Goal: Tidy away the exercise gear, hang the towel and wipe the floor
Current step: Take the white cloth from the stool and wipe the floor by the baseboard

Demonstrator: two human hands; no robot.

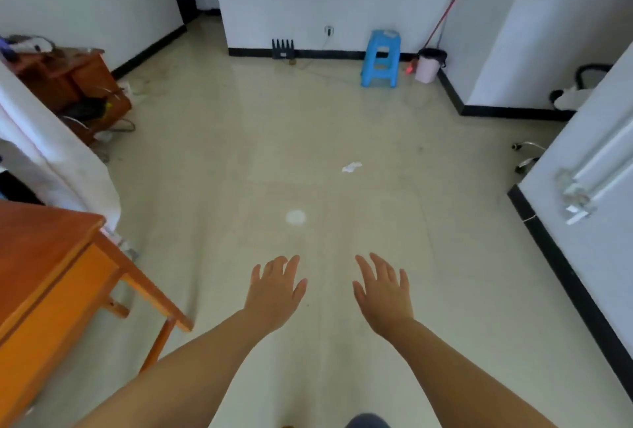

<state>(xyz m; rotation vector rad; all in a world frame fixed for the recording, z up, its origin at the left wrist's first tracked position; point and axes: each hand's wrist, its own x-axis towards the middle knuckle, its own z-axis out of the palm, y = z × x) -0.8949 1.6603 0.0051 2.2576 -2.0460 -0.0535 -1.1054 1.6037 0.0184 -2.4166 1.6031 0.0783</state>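
My left hand (275,289) and my right hand (385,290) are stretched out in front of me over the pale tiled floor (308,139), palms down, fingers spread and holding nothing. A crumpled white tissue (351,167) lies on the floor ahead and slightly right. Closer, just beyond my left hand, there is a round whitish spot (296,217) on the tiles. A red-handled mop (445,13) leans in the far right corner beside a pink bin (427,66). A chrome towel rail (596,174) is fixed to the white wall at right.
An orange wooden table (44,273) stands at the near left, with a white cloth (51,160) draped behind it and a brown cabinet (68,85) with clutter farther back. A blue plastic stool (381,58) and a black router (283,49) stand by the far wall.
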